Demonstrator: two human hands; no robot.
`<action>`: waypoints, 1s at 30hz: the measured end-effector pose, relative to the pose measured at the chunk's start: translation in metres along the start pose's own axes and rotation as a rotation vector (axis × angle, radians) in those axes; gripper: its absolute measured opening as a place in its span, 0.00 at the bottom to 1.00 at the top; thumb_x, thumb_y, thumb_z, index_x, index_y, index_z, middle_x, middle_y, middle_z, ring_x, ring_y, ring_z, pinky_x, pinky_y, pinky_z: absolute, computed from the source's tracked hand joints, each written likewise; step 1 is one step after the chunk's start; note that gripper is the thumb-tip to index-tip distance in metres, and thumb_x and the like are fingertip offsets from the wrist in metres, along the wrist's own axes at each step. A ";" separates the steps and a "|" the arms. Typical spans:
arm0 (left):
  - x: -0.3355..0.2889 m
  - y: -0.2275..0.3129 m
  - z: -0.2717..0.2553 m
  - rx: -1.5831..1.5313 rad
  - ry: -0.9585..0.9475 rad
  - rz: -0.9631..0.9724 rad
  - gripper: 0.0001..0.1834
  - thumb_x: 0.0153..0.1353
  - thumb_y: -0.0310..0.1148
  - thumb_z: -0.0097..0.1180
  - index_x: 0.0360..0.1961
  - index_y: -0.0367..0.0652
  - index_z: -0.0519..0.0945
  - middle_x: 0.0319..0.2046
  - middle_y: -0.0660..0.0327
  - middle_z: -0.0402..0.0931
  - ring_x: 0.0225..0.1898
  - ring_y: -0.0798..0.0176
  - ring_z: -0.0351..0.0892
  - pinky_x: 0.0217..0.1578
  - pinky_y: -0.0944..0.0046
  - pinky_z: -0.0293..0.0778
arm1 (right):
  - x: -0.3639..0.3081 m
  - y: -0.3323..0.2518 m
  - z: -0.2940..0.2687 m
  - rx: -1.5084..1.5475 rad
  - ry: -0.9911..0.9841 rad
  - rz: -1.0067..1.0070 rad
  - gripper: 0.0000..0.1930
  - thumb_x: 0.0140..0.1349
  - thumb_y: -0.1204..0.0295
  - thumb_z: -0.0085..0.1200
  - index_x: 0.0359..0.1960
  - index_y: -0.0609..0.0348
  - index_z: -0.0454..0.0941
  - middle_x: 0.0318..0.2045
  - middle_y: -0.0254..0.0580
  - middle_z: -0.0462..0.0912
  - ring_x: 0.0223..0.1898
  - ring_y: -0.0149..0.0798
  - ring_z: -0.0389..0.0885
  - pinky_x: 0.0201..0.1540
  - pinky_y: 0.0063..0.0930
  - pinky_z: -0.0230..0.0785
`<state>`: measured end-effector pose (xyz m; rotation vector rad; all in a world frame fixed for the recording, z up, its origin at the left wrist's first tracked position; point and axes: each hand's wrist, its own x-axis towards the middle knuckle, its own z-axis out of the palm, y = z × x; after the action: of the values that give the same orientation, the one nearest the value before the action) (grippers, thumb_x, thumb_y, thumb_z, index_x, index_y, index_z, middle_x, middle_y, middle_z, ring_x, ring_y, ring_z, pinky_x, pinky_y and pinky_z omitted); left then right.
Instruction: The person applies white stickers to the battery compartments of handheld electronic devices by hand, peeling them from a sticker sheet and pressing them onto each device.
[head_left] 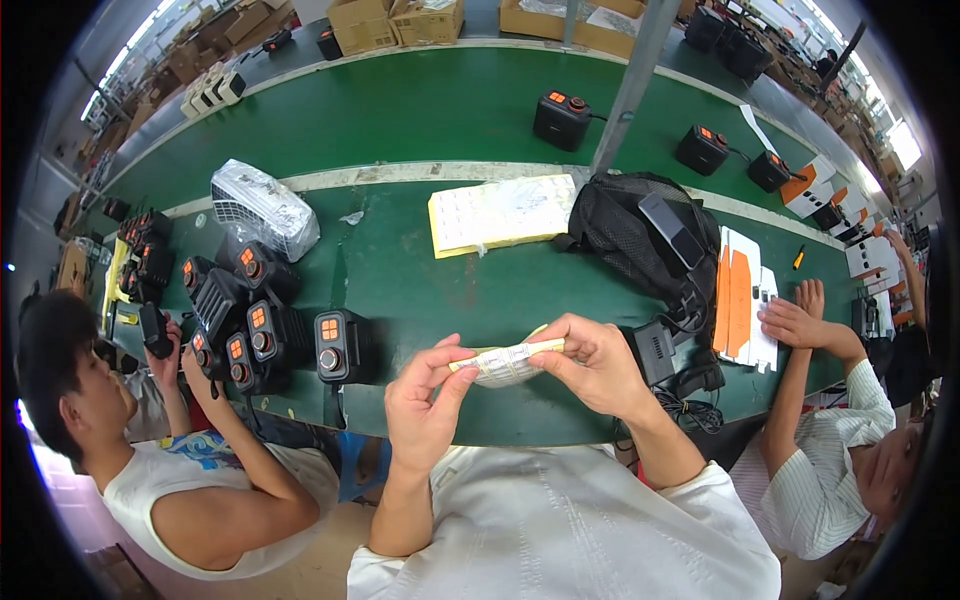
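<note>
Between my two hands, just above the front edge of the green table, is a curled strip of pale yellow and white printed paper, perhaps a sheet of labels (pixel 497 362). My left hand (pixel 428 392) pinches its left end between thumb and fingers. At the other end, my right hand (pixel 592 366) grips it the same way. Left of my hands stands a black box-shaped device (pixel 340 347) with orange buttons and a round knob. Beyond them lies a stack of yellow-backed printed sheets (pixel 500 214), partly under clear plastic.
Several more black devices (pixel 262 335) are grouped at the left, near a plastic-wrapped package (pixel 262 208). A black mesh backpack (pixel 625 225) carries a phone (pixel 670 230). Orange and white card pieces (pixel 743 300) lie under a co-worker's hands. Another co-worker sits left. A metal post (pixel 632 90) rises beyond.
</note>
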<state>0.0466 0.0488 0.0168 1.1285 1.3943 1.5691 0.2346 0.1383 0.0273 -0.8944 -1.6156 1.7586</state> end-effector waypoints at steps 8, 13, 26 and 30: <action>0.000 -0.002 0.000 0.095 0.025 0.020 0.05 0.57 0.22 0.61 0.34 0.33 0.80 0.32 0.60 0.81 0.37 0.68 0.78 0.48 0.60 0.73 | 0.006 0.001 0.009 -0.297 0.072 -0.341 0.09 0.54 0.71 0.65 0.33 0.60 0.80 0.38 0.40 0.78 0.41 0.36 0.77 0.45 0.28 0.68; 0.002 -0.009 0.010 0.072 0.157 0.172 0.07 0.53 0.20 0.63 0.34 0.35 0.80 0.36 0.58 0.78 0.39 0.65 0.77 0.42 0.66 0.72 | 0.008 0.014 0.017 0.023 0.034 0.007 0.10 0.60 0.69 0.61 0.31 0.63 0.78 0.25 0.35 0.82 0.28 0.24 0.77 0.31 0.22 0.70; -0.022 0.001 -0.019 -0.197 0.423 0.392 0.03 0.62 0.20 0.52 0.36 0.35 0.73 0.34 0.53 0.74 0.35 0.57 0.75 0.37 0.58 0.75 | 0.052 0.038 0.010 -0.974 0.176 -0.146 0.27 0.56 0.61 0.63 0.52 0.65 0.69 0.43 0.53 0.78 0.41 0.45 0.80 0.38 0.35 0.73; -0.035 0.029 -0.046 -0.362 0.592 0.253 0.05 0.61 0.22 0.54 0.38 0.35 0.74 0.29 0.53 0.76 0.32 0.58 0.78 0.36 0.55 0.80 | 0.076 -0.006 0.070 -1.090 0.140 -0.210 0.38 0.55 0.49 0.60 0.56 0.69 0.64 0.40 0.58 0.77 0.41 0.58 0.79 0.39 0.41 0.74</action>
<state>0.0163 -0.0031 0.0395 0.6606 1.2679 2.3599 0.1323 0.1566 0.0298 -1.1828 -2.4563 0.5496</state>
